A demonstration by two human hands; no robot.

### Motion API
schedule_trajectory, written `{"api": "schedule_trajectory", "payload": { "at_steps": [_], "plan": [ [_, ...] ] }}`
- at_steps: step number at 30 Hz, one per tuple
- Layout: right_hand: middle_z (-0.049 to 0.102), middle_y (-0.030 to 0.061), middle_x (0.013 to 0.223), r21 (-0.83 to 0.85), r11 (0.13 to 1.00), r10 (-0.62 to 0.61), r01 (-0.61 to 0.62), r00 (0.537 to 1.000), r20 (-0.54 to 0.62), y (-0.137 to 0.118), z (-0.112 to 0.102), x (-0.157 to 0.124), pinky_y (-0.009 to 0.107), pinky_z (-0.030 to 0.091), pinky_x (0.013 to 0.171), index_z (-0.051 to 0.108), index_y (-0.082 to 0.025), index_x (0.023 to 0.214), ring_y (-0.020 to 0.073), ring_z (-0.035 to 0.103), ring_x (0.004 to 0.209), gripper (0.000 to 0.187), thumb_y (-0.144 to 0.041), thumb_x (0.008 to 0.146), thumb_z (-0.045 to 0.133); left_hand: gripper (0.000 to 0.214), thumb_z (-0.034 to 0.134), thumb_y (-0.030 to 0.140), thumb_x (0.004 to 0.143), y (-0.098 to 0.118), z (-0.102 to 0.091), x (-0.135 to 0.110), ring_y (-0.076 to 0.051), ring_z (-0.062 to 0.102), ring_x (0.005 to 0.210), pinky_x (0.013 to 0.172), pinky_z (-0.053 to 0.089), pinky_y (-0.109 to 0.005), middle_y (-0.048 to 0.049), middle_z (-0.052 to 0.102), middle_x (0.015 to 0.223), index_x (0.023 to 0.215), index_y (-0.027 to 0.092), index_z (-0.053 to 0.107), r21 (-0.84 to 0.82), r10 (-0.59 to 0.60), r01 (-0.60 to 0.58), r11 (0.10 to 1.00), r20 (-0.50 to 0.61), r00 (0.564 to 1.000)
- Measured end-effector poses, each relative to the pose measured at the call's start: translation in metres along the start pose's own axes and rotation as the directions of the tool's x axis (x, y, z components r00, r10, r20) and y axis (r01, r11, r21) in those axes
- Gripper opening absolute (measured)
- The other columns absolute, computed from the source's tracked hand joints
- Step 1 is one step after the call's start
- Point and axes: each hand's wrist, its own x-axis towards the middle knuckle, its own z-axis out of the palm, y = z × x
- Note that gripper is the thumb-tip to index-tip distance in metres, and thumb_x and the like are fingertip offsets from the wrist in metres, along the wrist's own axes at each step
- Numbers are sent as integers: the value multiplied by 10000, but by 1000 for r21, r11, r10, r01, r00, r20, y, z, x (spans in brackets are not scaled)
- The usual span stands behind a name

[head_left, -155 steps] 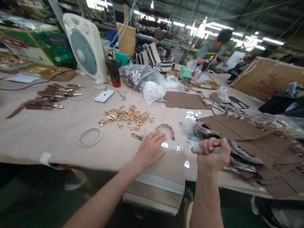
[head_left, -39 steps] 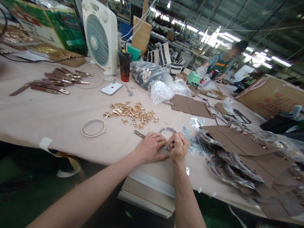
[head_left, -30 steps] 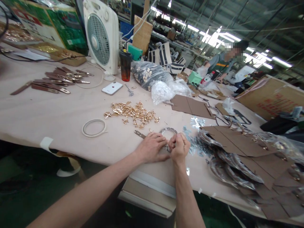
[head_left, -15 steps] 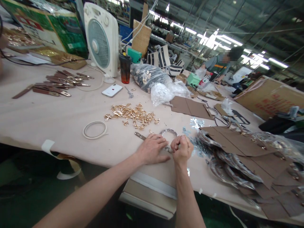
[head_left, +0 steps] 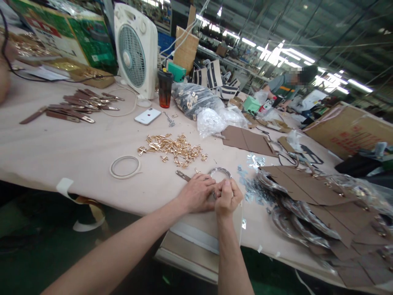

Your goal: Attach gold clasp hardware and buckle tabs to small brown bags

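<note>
My left hand (head_left: pixel 198 192) lies over the near part of the table, its fingers bent down at the tips and its thumb mostly hidden. From under it sticks the metal-tipped end of a brown strap (head_left: pixel 183 175). Closed in a fist, my right hand (head_left: pixel 227 197) meets the left fingertips; whatever it grips is hidden. Just beyond both hands curves a plastic-wrapped handle loop (head_left: pixel 220 169). A pile of gold-coloured metal fittings (head_left: pixel 175 149) lies further back, and small silvery metal plates (head_left: pixel 256 188) are scattered to the right.
A tape roll (head_left: pixel 125 167), a phone (head_left: pixel 147 116), a dark tumbler (head_left: pixel 165 89) and a fan (head_left: pixel 135 53) stand or lie left and behind. Brown straps (head_left: pixel 78 105) are heaped at left. Stacked brown panels with wrapped handles (head_left: pixel 322 209) fill the right. A person (head_left: pixel 281 88) works beyond.
My right fist has moved left, against the left fingertips. The left thumb, stretched out before, is now tucked from sight. The view has shifted slightly.
</note>
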Motion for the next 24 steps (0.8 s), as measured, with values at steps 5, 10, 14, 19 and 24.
{"api": "schedule_trajectory", "payload": {
  "at_steps": [5,10,14,19,24],
  "plan": [
    [429,-50,543,-237,969,-61,68,997,38,1,6,1,286,345,503,447,-236,622,123,398,485,422,-387,1012,507,319,664,347,892,-2,4,0,-275,559,1286,1150,366,-454,-49,722,1267,1196,256,695,-17,4,-4,1000,-8,1000],
    [400,-66,523,-152,984,96,-97,995,-16,-4,5,17,257,323,458,442,-235,635,114,380,467,416,-407,1005,525,433,745,437,831,-1,1,0,-284,552,1296,1157,368,-458,-48,717,1260,1221,260,687,-3,-7,7,1000,-9,1000],
    [382,-92,483,151,970,209,-192,972,-105,-8,-5,37,222,262,373,465,-227,650,84,317,371,393,-413,989,534,583,742,591,829,1,-3,0,-294,545,1303,1145,370,-472,-46,703,1304,1307,271,648,21,-18,18,1000,-1,1000],
    [389,-104,468,189,940,291,-285,957,-1,5,-4,53,198,264,349,466,-222,664,69,327,339,384,-449,952,580,615,718,648,838,1,0,1,-307,541,1311,1151,355,-477,-55,709,1302,1315,264,655,24,-25,25,999,1,1000],
    [389,-99,458,151,942,296,-300,954,46,14,0,51,207,277,353,472,-220,638,72,339,344,406,-458,949,577,584,705,640,856,2,1,3,-301,547,1301,1160,353,-481,-57,723,1281,1283,243,679,24,-20,20,1000,1,1000]
  ]
}}
